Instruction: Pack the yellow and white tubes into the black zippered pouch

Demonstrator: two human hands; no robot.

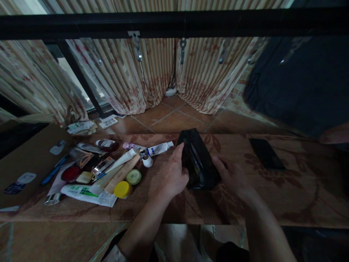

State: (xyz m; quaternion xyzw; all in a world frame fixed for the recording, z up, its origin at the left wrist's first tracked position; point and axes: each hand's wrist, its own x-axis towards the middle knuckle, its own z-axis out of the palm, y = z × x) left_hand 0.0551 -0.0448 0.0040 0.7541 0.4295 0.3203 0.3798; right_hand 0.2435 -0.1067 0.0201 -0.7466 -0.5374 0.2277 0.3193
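Note:
A black pouch (208, 160), glossy and box-shaped, lies on the cloth-covered bench with its opening facing up. Its inside is dark, and I cannot make out what it holds. Along its left side, my left hand (176, 173) grips the edge with fingers bent over it. My right hand (231, 176) is at its right side, the thumb against the pouch and the other fingers in shadow. Left of the pouch lies a spread of toiletries: a white and blue tube (160, 148), a small white bottle with a silver top (146, 159), a yellow-lidded jar (122, 189) and a green-and-white tube (88, 194).
A cardboard box (35, 160) stands at the left end of the bench. A black phone (267, 154) lies right of the pouch. Behind are striped curtains (152, 72) and a dark rail (174, 24) with metal clips. Part of another person's hand (335, 134) shows at the right edge.

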